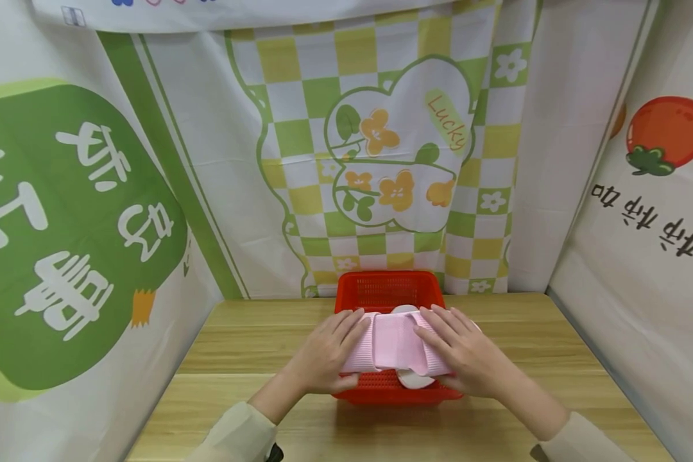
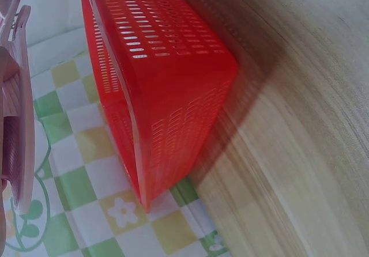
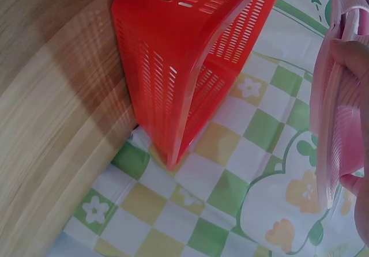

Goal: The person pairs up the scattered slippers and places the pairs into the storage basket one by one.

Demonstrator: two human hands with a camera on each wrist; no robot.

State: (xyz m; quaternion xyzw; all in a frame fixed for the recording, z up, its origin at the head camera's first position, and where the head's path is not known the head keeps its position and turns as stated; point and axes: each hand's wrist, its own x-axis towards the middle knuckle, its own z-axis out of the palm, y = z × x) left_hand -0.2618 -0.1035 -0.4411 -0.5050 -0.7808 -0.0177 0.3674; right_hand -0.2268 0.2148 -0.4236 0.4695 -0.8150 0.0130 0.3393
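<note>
A pair of pink slippers (image 1: 396, 343), with ribbed bands at both ends, is held level above the red plastic basket. My left hand (image 1: 330, 353) grips the left end, fingers over the top and thumb below at the near edge. On the opposite end, my right hand (image 1: 468, 350) holds on in the same way, its thumb underneath. Seen edge-on in the right wrist view, the slippers (image 3: 324, 124) show thin layers pressed together. The red basket (image 1: 398, 396) has slotted walls and stands upright on the table. Inside it, a white rounded thing (image 1: 414, 380) is partly hidden beneath the slippers.
The light wooden table (image 1: 242, 359) extends around the basket. Behind it hangs a green and yellow checked cloth (image 1: 312, 135), close to the basket's far side. Printed white cloth walls (image 1: 629, 289) border the table left and right.
</note>
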